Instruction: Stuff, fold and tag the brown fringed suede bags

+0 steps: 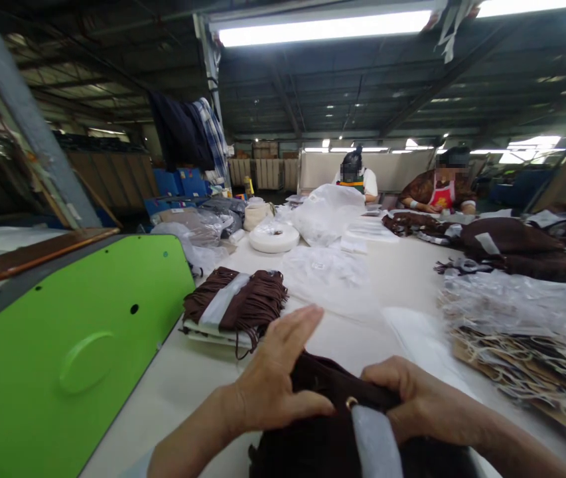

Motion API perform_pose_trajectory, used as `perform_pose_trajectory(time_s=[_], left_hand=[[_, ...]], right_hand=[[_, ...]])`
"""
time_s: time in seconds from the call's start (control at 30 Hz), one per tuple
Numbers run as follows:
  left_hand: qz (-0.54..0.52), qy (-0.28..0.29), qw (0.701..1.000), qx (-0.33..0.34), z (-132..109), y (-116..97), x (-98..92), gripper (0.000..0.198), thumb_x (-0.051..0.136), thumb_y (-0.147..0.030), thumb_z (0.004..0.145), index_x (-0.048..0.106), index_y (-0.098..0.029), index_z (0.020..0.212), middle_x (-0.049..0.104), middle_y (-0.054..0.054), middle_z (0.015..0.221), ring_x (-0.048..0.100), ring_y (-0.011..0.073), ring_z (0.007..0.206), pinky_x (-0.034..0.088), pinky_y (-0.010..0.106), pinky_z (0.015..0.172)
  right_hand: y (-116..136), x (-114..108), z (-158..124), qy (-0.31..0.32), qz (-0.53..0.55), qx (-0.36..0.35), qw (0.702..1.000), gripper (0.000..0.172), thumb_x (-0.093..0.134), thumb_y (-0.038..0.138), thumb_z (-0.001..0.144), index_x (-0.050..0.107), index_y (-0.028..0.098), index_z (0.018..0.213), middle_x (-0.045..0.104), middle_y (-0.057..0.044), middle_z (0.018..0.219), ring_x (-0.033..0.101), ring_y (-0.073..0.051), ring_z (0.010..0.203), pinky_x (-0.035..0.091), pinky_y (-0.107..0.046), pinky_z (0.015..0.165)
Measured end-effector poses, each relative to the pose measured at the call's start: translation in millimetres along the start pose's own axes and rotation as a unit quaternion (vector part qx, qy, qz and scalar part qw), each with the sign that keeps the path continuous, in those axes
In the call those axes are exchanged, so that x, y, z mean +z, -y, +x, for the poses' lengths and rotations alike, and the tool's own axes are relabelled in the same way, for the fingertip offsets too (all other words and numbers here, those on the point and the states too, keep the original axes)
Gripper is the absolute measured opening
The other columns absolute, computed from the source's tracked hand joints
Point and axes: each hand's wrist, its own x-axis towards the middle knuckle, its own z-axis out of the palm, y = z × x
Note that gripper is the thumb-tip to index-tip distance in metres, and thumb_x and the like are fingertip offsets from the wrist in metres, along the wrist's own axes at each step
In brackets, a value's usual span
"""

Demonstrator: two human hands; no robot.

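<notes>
A dark brown fabric bag [307,441] lies in front of me at the bottom of the view. It has a gold-coloured ring [351,403] and a whitish wrapping strip [376,438] near its upper edge. My left hand [280,375] is at the bag's left side, its fingers stretched out together and its thumb lying across the dark fabric. Bent around the upper right edge of the bag, the fingers of my right hand [405,392] grip it. Just beyond my left hand sits a stack of brown fringed pieces [257,299] with a pale band across it.
A green panel [88,338] borders the white table [402,269] on the left. Clear plastic bags [330,212] and a white roll [273,237] lie farther back. Paper bags with cord handles [521,362] and brown bags [511,245] are at right. Two people [442,186] sit opposite.
</notes>
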Motion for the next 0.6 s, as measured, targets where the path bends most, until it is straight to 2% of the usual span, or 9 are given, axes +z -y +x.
perform_pose_trajectory(time_s=[0.07,0.13,0.23,0.33,0.4,0.47,0.53,0.57,0.6], left_hand=[[-0.044,-0.071,0.988,-0.131,-16,10,-11.9,0.057,0.053,-0.054,0.080,0.046,-0.018,0.124,0.054,0.013,0.120,0.050,0.0256,0.111,0.040,0.041,0.095],[-0.096,-0.048,0.966,-0.236,-34,16,-14.4,0.041,0.052,-0.053,0.081,0.059,-0.019,0.103,0.062,0.007,0.100,0.057,0.0211,0.092,0.045,0.035,0.084],[-0.219,0.062,0.922,-0.314,-55,14,-0.6,0.061,0.064,-0.064,0.063,0.061,-0.018,0.102,0.063,0.007,0.101,0.056,0.0240,0.094,0.045,0.036,0.084],[-0.356,0.100,0.867,-0.334,-60,7,21.0,0.081,0.064,-0.074,0.053,0.060,-0.014,0.107,0.061,0.010,0.105,0.055,0.0285,0.099,0.044,0.039,0.086],[-0.378,0.056,0.855,-0.350,-59,6,32.6,0.080,0.061,-0.076,0.055,0.059,-0.012,0.104,0.060,0.011,0.101,0.056,0.0277,0.096,0.046,0.037,0.080],[-0.382,-0.065,0.838,-0.384,-60,9,40.7,0.078,0.054,-0.077,0.062,0.053,-0.014,0.108,0.056,0.013,0.105,0.057,0.0260,0.095,0.048,0.035,0.076],[-0.429,-0.154,0.796,-0.398,-65,14,46.3,0.076,0.042,-0.077,0.071,0.042,-0.018,0.119,0.050,0.015,0.119,0.056,0.0254,0.103,0.048,0.037,0.081],[-0.462,-0.153,0.782,-0.389,-68,15,48.7,0.076,0.035,-0.077,0.074,0.039,-0.020,0.123,0.047,0.015,0.125,0.054,0.0256,0.109,0.047,0.039,0.084],[-0.486,-0.123,0.782,-0.369,-72,17,50.8,0.077,0.027,-0.078,0.075,0.038,-0.021,0.126,0.046,0.015,0.128,0.052,0.0263,0.113,0.046,0.041,0.087]], right_hand=[[3,-4,-9,-0.013,0.004,0.011,1.000,0.023,0.075,0.021,0.057,0.057,0.013,0.067,0.044,0.007,0.057,0.035,-0.005,0.053,0.026,-0.015,0.047],[6,-5,-16,-0.018,-0.006,0.016,1.000,0.023,0.074,0.023,0.059,0.055,0.013,0.066,0.043,0.007,0.057,0.034,-0.005,0.054,0.025,-0.016,0.047],[9,-3,-22,-0.027,-0.037,0.035,0.998,0.024,0.073,0.030,0.062,0.057,0.014,0.069,0.041,0.006,0.057,0.034,-0.006,0.054,0.024,-0.017,0.047],[14,1,-25,-0.022,-0.039,0.052,0.998,0.028,0.074,0.036,0.062,0.059,0.015,0.073,0.042,0.006,0.058,0.036,-0.007,0.054,0.026,-0.018,0.048],[20,2,-29,-0.025,-0.040,0.059,0.997,0.030,0.075,0.038,0.061,0.059,0.016,0.072,0.043,0.006,0.058,0.036,-0.007,0.054,0.027,-0.018,0.048],[27,2,-36,-0.039,-0.039,0.060,0.997,0.033,0.076,0.040,0.060,0.058,0.015,0.071,0.045,0.006,0.057,0.037,-0.006,0.052,0.028,-0.018,0.047],[36,3,-45,-0.059,-0.017,0.052,0.997,0.033,0.078,0.039,0.059,0.060,0.014,0.071,0.049,0.004,0.057,0.041,-0.007,0.051,0.029,-0.018,0.047],[41,3,-49,-0.069,0.003,0.044,0.997,0.031,0.078,0.037,0.059,0.061,0.014,0.071,0.053,0.003,0.059,0.044,-0.007,0.051,0.031,-0.018,0.048],[46,4,-53,-0.080,0.024,0.037,0.996,0.029,0.079,0.034,0.059,0.063,0.014,0.072,0.056,0.002,0.060,0.047,-0.008,0.052,0.034,-0.019,0.049]])
